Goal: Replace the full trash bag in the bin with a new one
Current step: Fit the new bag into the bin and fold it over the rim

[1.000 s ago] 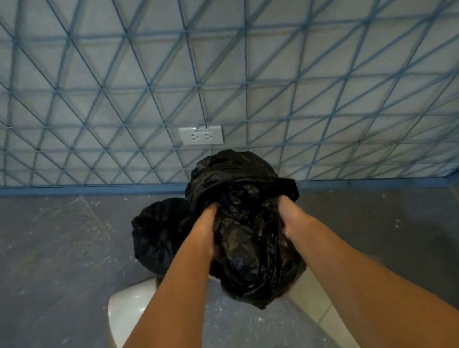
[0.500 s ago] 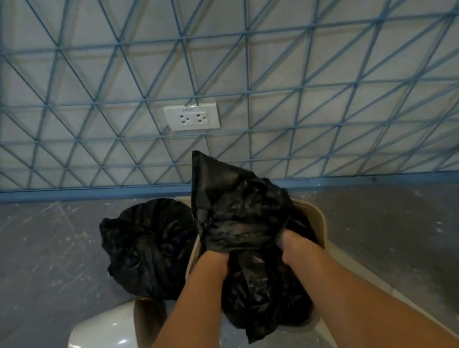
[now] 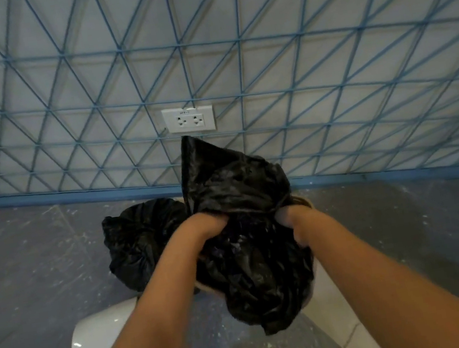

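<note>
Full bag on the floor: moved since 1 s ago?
Cannot tell. The full bag sits lower and further left of the wall outlet than before, but the outlet also shifted in frame, so this looks like head-camera motion.

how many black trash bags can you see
2. One bag is gripped by both hands, left hand and right hand, over the bin. The full bag sits on the floor to its left. Others could be hidden behind them.

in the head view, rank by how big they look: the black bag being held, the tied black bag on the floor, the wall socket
1. held black bag, though it is nearer the camera
2. tied black bag, partly hidden, so its place below the first is unsure
3. wall socket, clearly smallest
</note>
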Demonstrator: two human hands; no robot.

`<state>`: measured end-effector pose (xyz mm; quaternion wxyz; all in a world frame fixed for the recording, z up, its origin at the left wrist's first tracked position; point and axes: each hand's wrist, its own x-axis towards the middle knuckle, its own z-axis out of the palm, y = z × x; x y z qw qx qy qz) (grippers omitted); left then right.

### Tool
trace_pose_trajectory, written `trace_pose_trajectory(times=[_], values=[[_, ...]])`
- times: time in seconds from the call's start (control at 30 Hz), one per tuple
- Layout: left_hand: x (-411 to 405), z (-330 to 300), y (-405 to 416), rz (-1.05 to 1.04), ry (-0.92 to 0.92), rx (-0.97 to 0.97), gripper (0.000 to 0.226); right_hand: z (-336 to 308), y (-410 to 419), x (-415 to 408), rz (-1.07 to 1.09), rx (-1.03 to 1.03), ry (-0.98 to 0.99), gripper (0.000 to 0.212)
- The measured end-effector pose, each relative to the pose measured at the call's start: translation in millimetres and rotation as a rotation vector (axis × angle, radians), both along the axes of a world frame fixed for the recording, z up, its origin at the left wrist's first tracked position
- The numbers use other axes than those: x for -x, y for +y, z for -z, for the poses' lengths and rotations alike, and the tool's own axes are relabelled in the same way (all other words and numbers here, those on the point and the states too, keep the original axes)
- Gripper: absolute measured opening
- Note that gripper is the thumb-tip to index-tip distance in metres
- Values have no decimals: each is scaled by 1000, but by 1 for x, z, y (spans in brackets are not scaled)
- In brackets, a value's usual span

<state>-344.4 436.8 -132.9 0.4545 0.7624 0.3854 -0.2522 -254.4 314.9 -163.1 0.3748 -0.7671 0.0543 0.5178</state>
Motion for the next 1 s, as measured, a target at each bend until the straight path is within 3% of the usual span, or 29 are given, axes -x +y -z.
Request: trace_pose_trajectory(times=[0.07,0.17,0.23,0.27,0.33,0.4,0.5,0.63,0.87,1.0], values=[[3,-28,6,12,46,-33,55,-16,-7,-7,-24,13,-52,45],[-1,-52,21,146,-21,-379,55,-34,-14,-14,-30,-5,-109,32],[-5,-55,28,156,-158,-593,63,-45,-19,-19,-27,-24,-204,25],[-7,-55,26,118,-256,-611,65,-50,-23,-21,-11,-36,-200,29],[-12,-47,21,102,-409,-533,68,-50,-26,-27,23,-103,-160,32],[-15,-36,10,153,-389,-435,66,-49,-29,-29,36,-126,-161,32],[-14,-19,-5,69,-370,-206,53,-42,-31,-28,127,-229,-157,31],[-7,2,-19,-71,-486,-100,46,-29,-37,-28,250,-327,-88,23],[-3,40,-19,-168,-188,202,54,1,-27,-8,219,-298,104,37],[2,51,-20,-182,-137,200,54,17,-20,1,243,-195,98,34]])
